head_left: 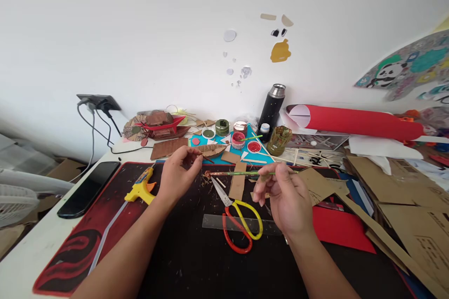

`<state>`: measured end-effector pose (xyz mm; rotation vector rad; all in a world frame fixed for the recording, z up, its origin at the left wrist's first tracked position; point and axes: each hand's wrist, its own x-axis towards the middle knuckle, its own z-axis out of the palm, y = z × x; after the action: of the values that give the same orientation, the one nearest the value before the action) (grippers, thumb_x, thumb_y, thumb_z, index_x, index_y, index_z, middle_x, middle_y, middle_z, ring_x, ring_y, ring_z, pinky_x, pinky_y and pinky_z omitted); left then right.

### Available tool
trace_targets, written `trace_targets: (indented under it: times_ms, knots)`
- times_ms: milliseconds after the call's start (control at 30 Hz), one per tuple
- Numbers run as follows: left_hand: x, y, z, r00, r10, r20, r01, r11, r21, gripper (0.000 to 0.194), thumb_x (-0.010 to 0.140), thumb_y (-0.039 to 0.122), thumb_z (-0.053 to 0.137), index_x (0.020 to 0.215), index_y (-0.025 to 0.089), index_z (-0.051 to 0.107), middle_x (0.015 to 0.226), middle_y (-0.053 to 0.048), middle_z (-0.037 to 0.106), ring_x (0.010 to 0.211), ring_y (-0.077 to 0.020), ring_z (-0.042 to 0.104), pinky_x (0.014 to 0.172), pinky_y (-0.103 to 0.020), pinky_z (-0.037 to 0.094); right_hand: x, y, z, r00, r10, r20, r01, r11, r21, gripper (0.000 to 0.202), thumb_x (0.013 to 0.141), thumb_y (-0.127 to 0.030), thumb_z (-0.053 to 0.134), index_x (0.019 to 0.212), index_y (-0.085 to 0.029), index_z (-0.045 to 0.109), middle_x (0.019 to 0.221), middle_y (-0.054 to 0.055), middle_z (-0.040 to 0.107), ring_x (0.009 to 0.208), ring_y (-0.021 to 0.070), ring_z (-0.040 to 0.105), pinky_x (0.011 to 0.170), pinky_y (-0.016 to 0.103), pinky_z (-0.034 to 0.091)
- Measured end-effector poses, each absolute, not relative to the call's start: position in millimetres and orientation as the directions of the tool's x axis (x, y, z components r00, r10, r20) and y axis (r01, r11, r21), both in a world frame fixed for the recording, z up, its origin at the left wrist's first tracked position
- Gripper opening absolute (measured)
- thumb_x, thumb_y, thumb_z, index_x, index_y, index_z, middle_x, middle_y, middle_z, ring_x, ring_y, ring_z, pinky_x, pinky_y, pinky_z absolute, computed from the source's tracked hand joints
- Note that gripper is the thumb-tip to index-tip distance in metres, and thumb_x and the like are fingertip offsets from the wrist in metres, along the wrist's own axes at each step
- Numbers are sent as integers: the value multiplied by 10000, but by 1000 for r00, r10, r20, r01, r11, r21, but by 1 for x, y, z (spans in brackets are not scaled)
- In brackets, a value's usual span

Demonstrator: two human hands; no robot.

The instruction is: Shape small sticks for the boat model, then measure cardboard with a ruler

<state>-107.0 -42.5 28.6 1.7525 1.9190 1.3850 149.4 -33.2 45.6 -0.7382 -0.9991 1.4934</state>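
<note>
Just beyond the scissors (226,201), the right hand (289,198) pinches the paintbrush (242,173) crosswise, aimed toward the separate left hand (178,171), whose hold, if any, on the farther cardboard piece (212,150) I cannot tell.

We see our white desk (31,252) carrying a black-and-red rectangular mat (185,261) at six o'clock, a glossy black phone (89,190) at nine, turquoise paper (249,131) at twelve.

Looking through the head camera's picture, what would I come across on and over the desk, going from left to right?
Black phone → yellow glue gun → left hand → scissors with red and yellow handles → right hand → flat red sheet.
</note>
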Motion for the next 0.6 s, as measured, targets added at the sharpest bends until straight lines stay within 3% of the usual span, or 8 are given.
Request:
trace_targets:
  times_ms: [200, 367, 500, 600]
  knots:
    - [-108, -44, 23, -113, 815, 568, 801, -264, 538, 85, 956, 272, 615, 952, 229, 688, 850, -14, 708, 755, -182, 646, 724, -310, 500, 150, -32, 44, -159, 984, 84, -433, 8, -902, 494, 930, -664, 759, 852, -176, 756, 587, 27, 685, 458, 166, 666, 391, 220, 462]
    - [-110, -45, 23, -40, 788, 614, 834, -312, 454, 85, 970, 247, 622, 990, 230, 703, 863, -26, 723, 791, -196, 669, 746, -329, 514, 150, -32, 44, -138, 987, 80, -428, 13, -904, 492, 914, -667, 776, 851, -180, 757, 589, 24, 686, 458, 162, 663, 391, 215, 458]
    - [-109, -46, 24, -26, 779, 626, 842, -321, 433, 80, 958, 235, 632, 979, 230, 709, 838, -28, 720, 798, -207, 673, 754, -339, 511, 149, -32, 43, -99, 993, 69, -384, 26, -923, 511, 906, -685, 776, 848, -178, 755, 597, 31, 694, 475, 162, 668, 406, 217, 471]
    - [-106, -46, 27, -83, 800, 594, 799, -302, 519, 74, 947, 257, 638, 957, 230, 707, 823, -17, 709, 766, -194, 659, 733, -325, 503, 149, -31, 42, -65, 996, 68, -366, 39, -930, 519, 898, -696, 778, 852, -179, 755, 608, 38, 706, 480, 161, 662, 410, 222, 473]
